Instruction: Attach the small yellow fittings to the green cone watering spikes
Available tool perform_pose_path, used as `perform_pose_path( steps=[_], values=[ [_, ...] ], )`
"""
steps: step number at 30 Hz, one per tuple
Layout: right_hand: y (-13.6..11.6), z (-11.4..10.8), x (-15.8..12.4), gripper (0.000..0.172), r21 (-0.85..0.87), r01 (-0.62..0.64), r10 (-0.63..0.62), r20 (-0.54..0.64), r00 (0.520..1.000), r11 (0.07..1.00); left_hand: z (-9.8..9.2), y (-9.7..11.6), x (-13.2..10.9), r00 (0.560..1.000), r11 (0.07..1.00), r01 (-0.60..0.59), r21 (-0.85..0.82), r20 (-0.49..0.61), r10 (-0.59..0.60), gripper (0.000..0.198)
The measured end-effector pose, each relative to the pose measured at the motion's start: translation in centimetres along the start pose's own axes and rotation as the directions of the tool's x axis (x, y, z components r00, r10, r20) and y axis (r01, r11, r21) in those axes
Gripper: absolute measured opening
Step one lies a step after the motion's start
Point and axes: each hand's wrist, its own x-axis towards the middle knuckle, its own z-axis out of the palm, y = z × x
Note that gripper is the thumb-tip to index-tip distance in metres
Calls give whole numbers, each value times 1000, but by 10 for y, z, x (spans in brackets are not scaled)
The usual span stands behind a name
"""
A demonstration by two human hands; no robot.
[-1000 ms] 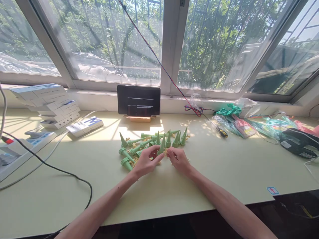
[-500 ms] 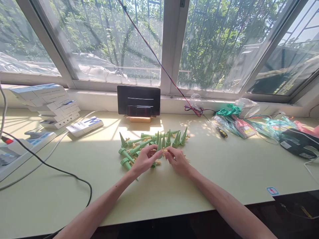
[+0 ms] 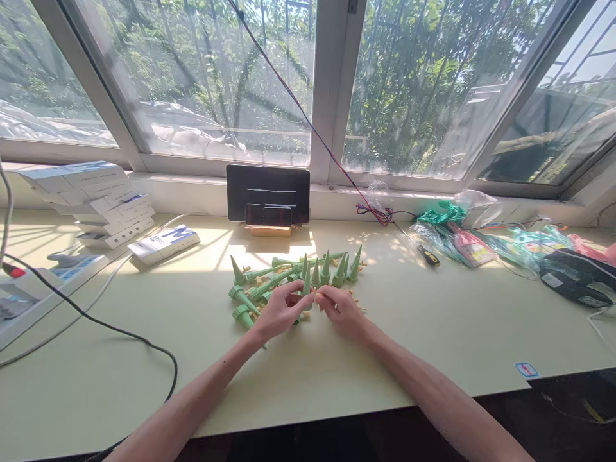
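My left hand (image 3: 285,307) is closed around a green plastic watering spike (image 3: 307,282), whose pointed tip stands upward. Right beside it, my right hand (image 3: 339,305) pinches a small yellowish valve piece (image 3: 315,293) against the spike's side; the fingers hide most of that piece. Several more green spikes lie around the hands. Some stand on their caps with tips up, such as the spike at the right (image 3: 355,266). Others lie on their sides, like the spike at the left (image 3: 243,296), with yellowish valve pieces among them.
A black tablet (image 3: 268,186) and a phone lean on a wooden stand (image 3: 271,230) by the window. White boxes (image 3: 103,205) are stacked at the left, near a power strip and cables. A screwdriver (image 3: 428,256) and bagged items lie at the right. The table's front edge runs below my arms.
My fingers have shifted slightly, and my right fingertips are now closer to the held spike. The other spikes stay where they were.
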Motion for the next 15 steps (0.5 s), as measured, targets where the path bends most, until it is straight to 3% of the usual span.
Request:
perform_pose_path(
  steps=[6,15],
  values=[
    [4,0,-2,35,37,-16,14,34,999,999,0,0,0,1000,1000,-2,3,11,2,34],
    [12,2,-2,36,-23,-4,5,21,1000,1000,0,-4,-1,995,990,-104,96,5,104,33]
  ],
)
